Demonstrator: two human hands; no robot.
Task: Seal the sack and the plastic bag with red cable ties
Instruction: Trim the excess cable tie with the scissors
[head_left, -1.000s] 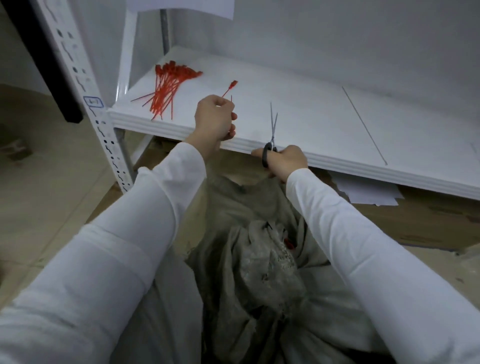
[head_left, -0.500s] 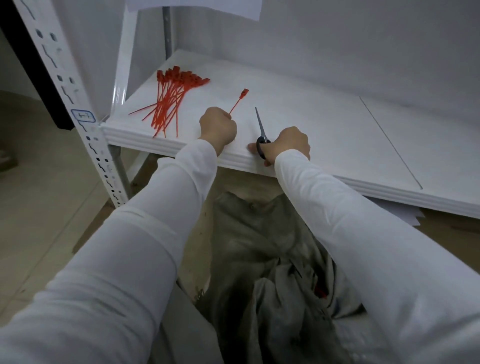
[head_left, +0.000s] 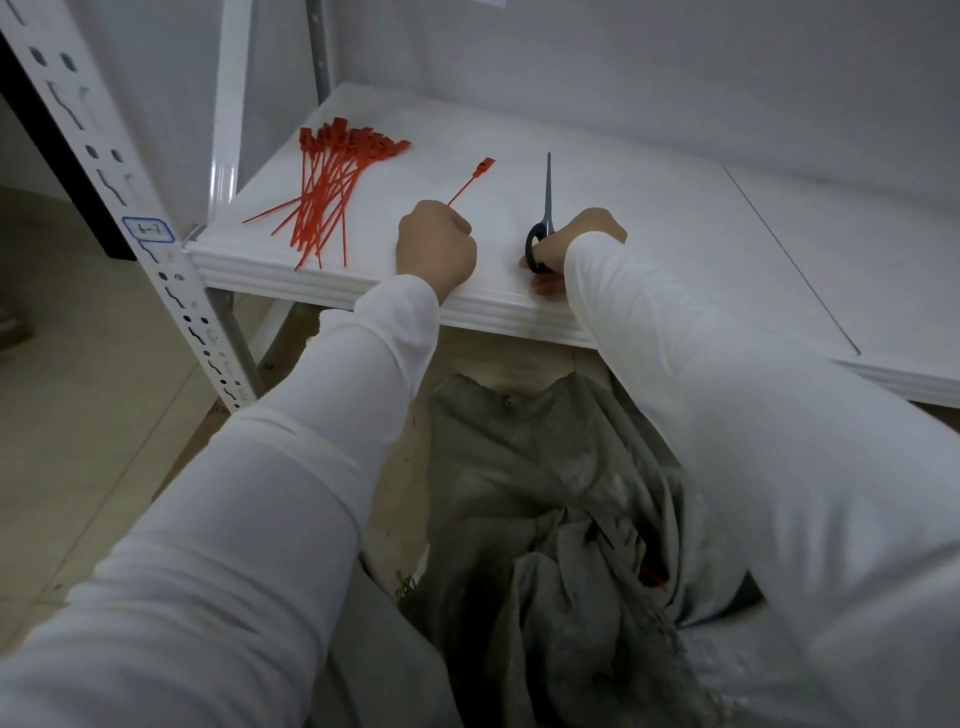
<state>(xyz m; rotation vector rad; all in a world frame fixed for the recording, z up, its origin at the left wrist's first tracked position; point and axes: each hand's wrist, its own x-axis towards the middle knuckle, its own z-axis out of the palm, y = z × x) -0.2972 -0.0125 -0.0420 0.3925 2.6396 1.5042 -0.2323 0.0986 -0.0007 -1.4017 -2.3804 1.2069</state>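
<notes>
I am watching my left hand (head_left: 435, 249) fisting the thin tail of one red cable tie (head_left: 470, 182) on the glossy white shelf (head_left: 675, 234). My right hand (head_left: 597, 226) is gripping black-looped steel scissors (head_left: 546, 208). The crumpled grey sack (head_left: 519, 467) is slumping at six o'clock, and the loose ties (head_left: 332, 182) are fanning out at ten.

Tie bundle (head_left: 332, 187) left on shelf (head_left: 649, 218), single tie (head_left: 470, 179) then scissors (head_left: 545, 208) rightward, sack (head_left: 545, 519) below.
</notes>
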